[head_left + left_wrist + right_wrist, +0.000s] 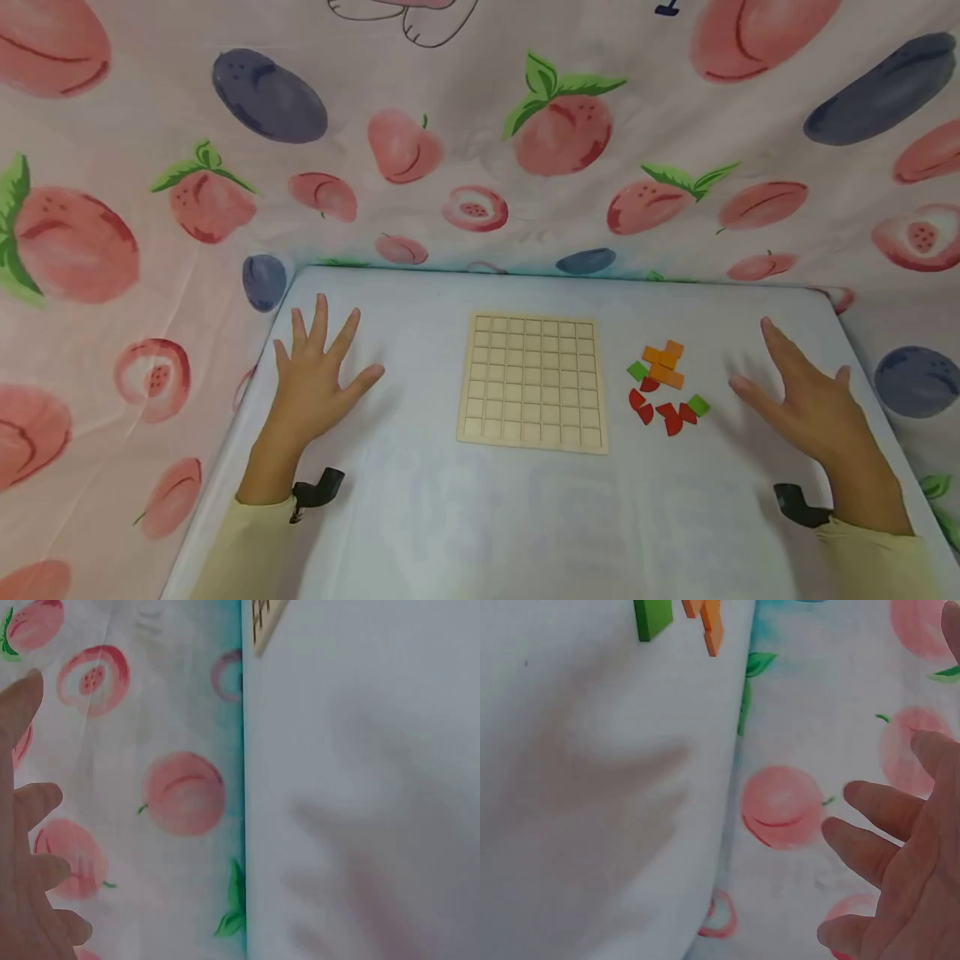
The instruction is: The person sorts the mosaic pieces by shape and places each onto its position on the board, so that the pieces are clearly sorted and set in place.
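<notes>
My left hand [313,392] hovers over the left side of the white table with fingers spread and nothing in it. On the right side, my right hand [813,404] is held above the table, fingers extended and holding nothing. Between the hands lies a square wooden grid board [534,382] with bare cells. Just right of it is a loose group of small flat pieces: orange pieces [663,364] at the back, several red rounded wedges [672,421] in front, a green piece [637,371] at the left and another green piece [698,406] at the right, nearest my right hand.
The white tabletop [450,525] stretches in front of the board. A fruit-print cloth [472,150] hangs behind the table and along both sides. A small black wrist device [318,487] sits on the left wrist, and a matching black device [801,506] on the right.
</notes>
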{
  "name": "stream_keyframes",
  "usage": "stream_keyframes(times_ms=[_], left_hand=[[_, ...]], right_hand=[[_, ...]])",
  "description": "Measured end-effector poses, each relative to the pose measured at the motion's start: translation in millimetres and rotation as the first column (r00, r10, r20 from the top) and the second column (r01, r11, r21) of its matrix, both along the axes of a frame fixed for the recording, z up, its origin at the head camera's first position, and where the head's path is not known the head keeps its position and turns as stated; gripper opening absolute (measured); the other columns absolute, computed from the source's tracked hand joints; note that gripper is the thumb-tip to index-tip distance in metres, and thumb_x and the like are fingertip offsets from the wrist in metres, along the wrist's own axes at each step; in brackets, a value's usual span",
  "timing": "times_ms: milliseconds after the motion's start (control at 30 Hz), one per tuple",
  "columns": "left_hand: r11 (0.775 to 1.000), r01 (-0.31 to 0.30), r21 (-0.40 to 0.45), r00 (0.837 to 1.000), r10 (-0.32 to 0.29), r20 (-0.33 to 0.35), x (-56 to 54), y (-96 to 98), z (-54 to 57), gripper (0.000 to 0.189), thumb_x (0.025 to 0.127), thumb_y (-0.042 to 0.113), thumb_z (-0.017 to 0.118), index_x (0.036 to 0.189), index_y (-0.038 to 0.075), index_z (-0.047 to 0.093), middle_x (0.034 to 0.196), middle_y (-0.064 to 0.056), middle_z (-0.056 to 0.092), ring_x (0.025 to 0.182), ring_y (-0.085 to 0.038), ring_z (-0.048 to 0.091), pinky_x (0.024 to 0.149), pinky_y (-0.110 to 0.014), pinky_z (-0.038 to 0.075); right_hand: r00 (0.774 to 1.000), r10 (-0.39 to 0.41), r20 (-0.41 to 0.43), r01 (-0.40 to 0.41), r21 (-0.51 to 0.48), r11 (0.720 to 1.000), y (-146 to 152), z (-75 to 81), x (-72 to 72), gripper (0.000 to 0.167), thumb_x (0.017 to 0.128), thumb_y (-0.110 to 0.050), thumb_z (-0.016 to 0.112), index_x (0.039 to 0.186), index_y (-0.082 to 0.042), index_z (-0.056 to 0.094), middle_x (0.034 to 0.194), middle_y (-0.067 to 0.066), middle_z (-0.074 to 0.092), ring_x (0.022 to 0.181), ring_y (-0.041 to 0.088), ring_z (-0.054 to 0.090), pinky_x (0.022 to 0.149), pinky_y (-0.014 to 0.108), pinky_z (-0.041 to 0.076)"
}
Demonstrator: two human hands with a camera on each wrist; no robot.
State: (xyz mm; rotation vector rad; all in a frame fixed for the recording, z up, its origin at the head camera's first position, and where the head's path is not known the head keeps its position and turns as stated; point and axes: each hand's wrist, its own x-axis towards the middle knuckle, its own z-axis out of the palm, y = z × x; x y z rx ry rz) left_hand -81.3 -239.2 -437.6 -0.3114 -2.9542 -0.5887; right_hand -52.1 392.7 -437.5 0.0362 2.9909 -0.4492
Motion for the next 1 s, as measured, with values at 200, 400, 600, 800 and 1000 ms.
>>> stream_keyframes(times_ms=[200,400,600,800,1000], left_hand=[[0.969,0.049,0.244,0.999,-0.043,-0.032,-6.2,29.4,-13.7,0.074,0.098,0.049,0.062,0.161,0.021,0.033,0.174,-0.007,0.005,0.158,-0.043,0.012,0.113,-0.078,0.024],[0.887,0.077,0.455,0.997,-0.059,-0.052,-13.1,53.2,-29.1,0.063,0.103,0.037,0.059,0.158,0.014,0.039,0.169,-0.008,0.026,0.151,-0.035,0.036,0.117,-0.064,0.034],[0.858,0.070,0.509,0.997,-0.069,-0.021,-20.1,80.5,-45.9,0.056,0.104,0.036,0.056,0.153,0.010,0.047,0.157,-0.011,0.045,0.146,-0.031,0.044,0.115,-0.058,0.040],[0.830,0.033,0.557,0.995,-0.078,0.057,-22.9,109.2,-66.7,0.054,0.105,0.042,0.053,0.149,0.011,0.052,0.153,-0.008,0.051,0.139,-0.030,0.052,0.111,-0.057,0.045],[0.831,0.044,0.555,0.988,-0.117,0.097,-25.5,126.0,-83.7,0.058,0.105,0.051,0.049,0.145,0.010,0.056,0.151,-0.005,0.054,0.146,-0.026,0.045,0.120,-0.052,0.036]], right_hand=[[0.995,-0.052,0.089,0.053,-0.017,0.998,-9,-14.6,-16.8,0.097,0.097,-0.067,0.049,0.164,-0.027,-0.008,0.159,0.030,0.035,0.133,0.063,0.038,0.097,0.084,0.029],[0.994,-0.052,0.091,0.059,-0.080,0.995,-23,-25.0,-31.9,0.091,0.099,-0.064,0.047,0.165,-0.016,0.009,0.146,0.030,0.051,0.127,0.057,0.046,0.093,0.078,0.040],[0.995,-0.040,0.095,0.053,-0.139,0.989,-31,-37.3,-45.1,0.080,0.101,-0.060,0.049,0.158,-0.006,0.034,0.134,0.031,0.060,0.122,0.052,0.052,0.096,0.072,0.045],[0.988,-0.046,0.151,0.070,-0.161,0.984,-33,-44.8,-57.8,0.078,0.100,-0.062,0.048,0.151,-0.002,0.043,0.130,0.031,0.059,0.118,0.048,0.054,0.092,0.066,0.051],[0.977,-0.017,0.214,0.065,-0.220,0.973,-34,-50.9,-73.3,0.081,0.099,-0.069,0.042,0.143,-0.002,0.051,0.131,0.027,0.058,0.119,0.044,0.051,0.098,0.065,0.047]])
